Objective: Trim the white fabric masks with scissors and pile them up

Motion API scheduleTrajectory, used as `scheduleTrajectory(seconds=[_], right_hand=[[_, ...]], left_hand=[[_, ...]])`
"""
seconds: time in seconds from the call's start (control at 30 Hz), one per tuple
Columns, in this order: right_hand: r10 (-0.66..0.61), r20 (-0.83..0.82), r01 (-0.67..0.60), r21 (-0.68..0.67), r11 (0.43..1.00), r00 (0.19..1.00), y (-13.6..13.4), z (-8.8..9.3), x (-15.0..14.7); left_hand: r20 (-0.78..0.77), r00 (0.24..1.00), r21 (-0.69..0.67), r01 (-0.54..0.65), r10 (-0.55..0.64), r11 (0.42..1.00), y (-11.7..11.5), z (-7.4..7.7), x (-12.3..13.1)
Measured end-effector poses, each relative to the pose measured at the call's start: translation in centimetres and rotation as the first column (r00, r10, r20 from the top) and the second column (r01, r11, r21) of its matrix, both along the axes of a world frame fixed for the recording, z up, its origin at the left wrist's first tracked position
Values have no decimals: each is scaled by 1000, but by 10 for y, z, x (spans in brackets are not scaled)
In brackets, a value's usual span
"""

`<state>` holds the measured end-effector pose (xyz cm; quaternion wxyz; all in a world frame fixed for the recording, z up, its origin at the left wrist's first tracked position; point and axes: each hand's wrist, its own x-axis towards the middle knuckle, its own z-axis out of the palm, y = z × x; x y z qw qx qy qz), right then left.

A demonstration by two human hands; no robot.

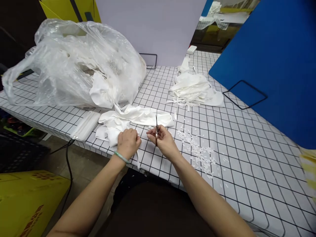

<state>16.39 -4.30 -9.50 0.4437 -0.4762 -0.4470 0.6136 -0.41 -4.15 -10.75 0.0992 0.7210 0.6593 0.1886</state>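
Black-checked white cloth [234,131] covers the table; a lilac panel [153,29] stands at 12 o'clock, a blue panel [266,75] at 2. Clock read from the worker's seat, 12 straight ahead.

Left hand [127,142]: fingers curled in, gripping the near edge of a white garment [145,115]. Fingertips mostly hidden from where I stand; a narrow strip hangs at the hand's 5 o'clock.

Right hand [163,140]: half closed around small scissors [156,126], thumb and forefinger reaching toward 9. Blades look nearly together; hard to be sure.

Key relation: left hand lies at the right hand's 9 o'clock, near, a small gap between. Scissors' long axis runs 12 to 6, tips away from the body. Garment's outstretched part runs roughly 9 to 3 beyond both hands, so blades cross its line almost squarely. The gripped edge is nearer the left hand, sideways of the blades. Whether the tips touch fabric, can't tell.

White snippets [197,149] scattered at the right hand's 3 to 4 o'clock.
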Motion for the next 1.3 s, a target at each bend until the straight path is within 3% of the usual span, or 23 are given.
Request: scheduleTrajectory(seconds=[0.17,0.33,0.43,0.5,0.57,0.63,0.67,0.7,0.73,0.83,0.87,0.93,1.0,1.07,1.17,1.3], right_hand=[[-75,3,75,20,997,997,-1,4,12],[-112,35,111,29,993,993,-5,0,28],[-107,23,107,23,994,994,-6,-3,24],[-109,-2,109,50,993,994,-5,-3,20],[-109,-75,117,111,987,991,-5,1,18],[-102,-166,133,183,974,981,-4,8,20],[-90,-198,131,201,971,976,-4,12,22],[-75,-214,118,199,973,974,-4,15,23],[-56,-213,96,178,979,975,-4,18,25],[-55,-190,71,81,994,980,-3,20,27],[-82,-184,96,69,993,980,-1,20,26],[-154,-173,170,84,982,973,2,18,24],[-201,-158,222,126,967,967,7,18,23],[-227,-135,250,185,951,964,12,19,25],[-233,-60,240,279,930,971,16,25,34],[-135,53,120,219,968,989,14,35,49]], left_hand=[[46,999,42,14,-16,999,12,3,6],[38,991,106,126,-131,986,27,16,-32],[58,973,114,218,-225,969,39,31,-44],[131,943,154,286,-307,946,42,50,-36],[314,820,201,435,-479,878,41,71,-20],[548,574,233,594,-609,770,36,88,-1],[647,453,241,641,-613,728,33,93,7],[725,371,235,658,-580,715,29,93,14],[797,319,221,637,-513,739,26,90,19],[977,162,63,414,-142,908,16,65,25],[996,87,-35,356,4,934,12,56,25],[968,-5,-230,385,251,894,3,41,21],[925,32,-341,507,379,792,-7,36,15],[910,95,-385,559,404,735,-16,39,8],[930,200,-367,483,308,795,-23,48,0],[883,452,-316,368,128,874,-19,54,-6]])
